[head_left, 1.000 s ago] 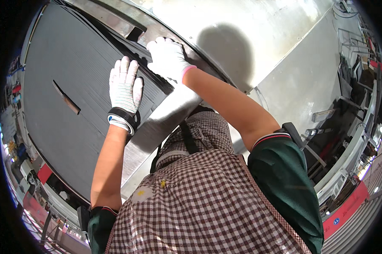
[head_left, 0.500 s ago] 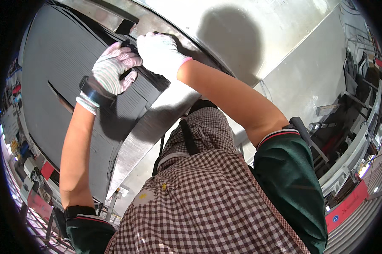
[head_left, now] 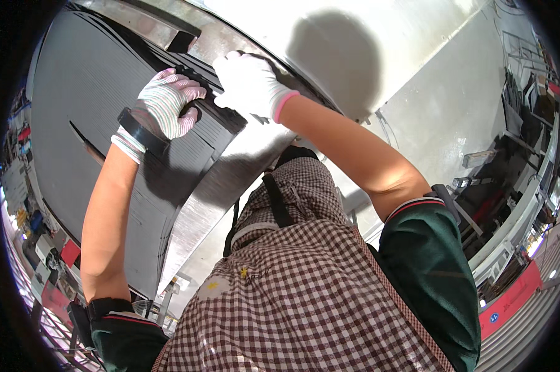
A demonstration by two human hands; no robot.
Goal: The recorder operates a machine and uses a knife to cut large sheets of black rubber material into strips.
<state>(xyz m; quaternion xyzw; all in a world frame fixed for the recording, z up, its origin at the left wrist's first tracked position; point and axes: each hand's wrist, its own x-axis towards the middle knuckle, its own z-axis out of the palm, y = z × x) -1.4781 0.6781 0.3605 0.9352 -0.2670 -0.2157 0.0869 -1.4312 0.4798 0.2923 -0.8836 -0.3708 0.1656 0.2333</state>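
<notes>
A large sheet of dark grey ribbed material (head_left: 88, 111) lies flat on a pale metal bench (head_left: 416, 80), covering the bench's left part and running down toward the near-left corner. Its right edge follows a long curve, and along that edge a narrow black strip (head_left: 196, 77) sits on top of the sheet. Both hands meet at this strip, near the far end of the sheet.

The left hand (head_left: 165, 105), in a white knitted glove with faint pink and green stripes, is curled into a loose fist, its fingers (head_left: 190, 93) hooked over the strip and the sheet's edge. A black band wraps the wrist just behind the glove. The right hand (head_left: 249, 84), in a plain white glove with a pink cuff, lies just beside the left one, palm down, pressing on the same strip where the sheet meets the bare bench; its fingers are bent over the edge, but whether they actually pinch the strip cannot be told. The two gloves are near each other, almost touching.

A short slit (head_left: 84, 139) shows in the sheet left of the left wrist. A small black block (head_left: 182, 42) stands on the bench just beyond the hands. The head's shadow (head_left: 339, 62) falls on the bare metal to the right of the right hand.

The person wears a brown-and-white checked apron (head_left: 292, 297) with dark green short sleeves. Beyond the bench's right edge, racks and a red panel (head_left: 509, 297) stand on the workshop floor.
</notes>
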